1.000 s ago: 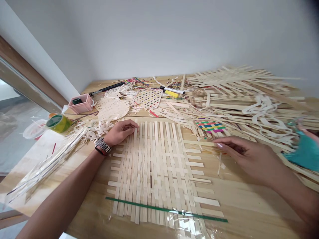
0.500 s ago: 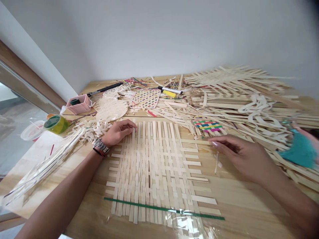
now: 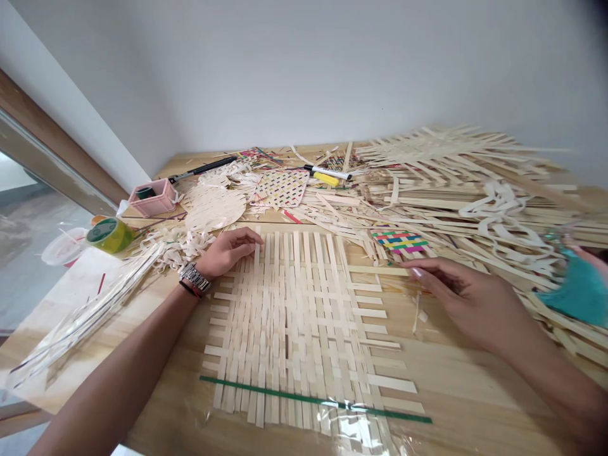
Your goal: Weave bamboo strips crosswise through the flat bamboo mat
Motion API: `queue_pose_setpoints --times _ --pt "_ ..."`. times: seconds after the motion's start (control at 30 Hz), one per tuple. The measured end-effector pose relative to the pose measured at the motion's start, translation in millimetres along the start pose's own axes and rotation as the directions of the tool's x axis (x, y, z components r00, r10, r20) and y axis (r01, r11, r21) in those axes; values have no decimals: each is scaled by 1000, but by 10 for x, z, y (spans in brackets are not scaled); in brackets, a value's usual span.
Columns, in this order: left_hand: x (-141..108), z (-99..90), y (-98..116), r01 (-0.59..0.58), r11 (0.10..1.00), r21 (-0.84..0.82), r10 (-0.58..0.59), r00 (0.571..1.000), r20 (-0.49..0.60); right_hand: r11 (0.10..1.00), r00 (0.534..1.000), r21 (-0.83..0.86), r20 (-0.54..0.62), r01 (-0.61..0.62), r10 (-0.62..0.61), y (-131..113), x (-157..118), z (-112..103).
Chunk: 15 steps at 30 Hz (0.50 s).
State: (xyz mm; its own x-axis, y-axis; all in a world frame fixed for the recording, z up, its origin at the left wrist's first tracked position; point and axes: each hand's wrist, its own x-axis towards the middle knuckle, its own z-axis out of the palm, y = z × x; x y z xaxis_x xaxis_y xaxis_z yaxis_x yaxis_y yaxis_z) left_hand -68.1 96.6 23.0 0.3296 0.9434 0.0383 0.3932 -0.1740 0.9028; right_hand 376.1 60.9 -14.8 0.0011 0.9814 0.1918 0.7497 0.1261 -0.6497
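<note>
A woven mat of pale flat strips (image 3: 294, 316) lies on the wooden table, with loose strip ends sticking out on all sides. My left hand (image 3: 232, 249) rests at its far left corner, fingers closed on the upper end of one lengthwise strip (image 3: 258, 253). To the right, my right hand (image 3: 456, 291) pinches the end of a pale crosswise strip (image 3: 375, 270) between thumb and fingers. That strip runs into the far edge of the weave. Across the near part of the mat lies a thin green strip (image 3: 304, 399), with shiny clear film around its right part.
Loose pale strips (image 3: 432, 209) pile up at the back right, near a small multicoloured woven piece (image 3: 401, 239). A round woven piece (image 3: 216, 209), markers (image 3: 325, 178), a pink basket (image 3: 152, 201) and a yellow tape roll (image 3: 110, 235) stand further back and left. Teal cloth (image 3: 577, 288) shows at right.
My right hand has shifted slightly to the right with the crosswise strip. My left hand keeps its place at the corner. The whole view has moved a little.
</note>
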Motion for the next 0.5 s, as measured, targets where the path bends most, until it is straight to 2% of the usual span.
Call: queue_pose_setpoints --times 0.1,0.5 --pt "-2 0 11 7 1000 -17 -7 1000 2 999 996 -5 74 -54 54 -3 -2 -3" --pt "-8 -6 -11 2 1000 -6 -2 1000 -1 999 997 25 64 -44 43 -86 -21 -3"
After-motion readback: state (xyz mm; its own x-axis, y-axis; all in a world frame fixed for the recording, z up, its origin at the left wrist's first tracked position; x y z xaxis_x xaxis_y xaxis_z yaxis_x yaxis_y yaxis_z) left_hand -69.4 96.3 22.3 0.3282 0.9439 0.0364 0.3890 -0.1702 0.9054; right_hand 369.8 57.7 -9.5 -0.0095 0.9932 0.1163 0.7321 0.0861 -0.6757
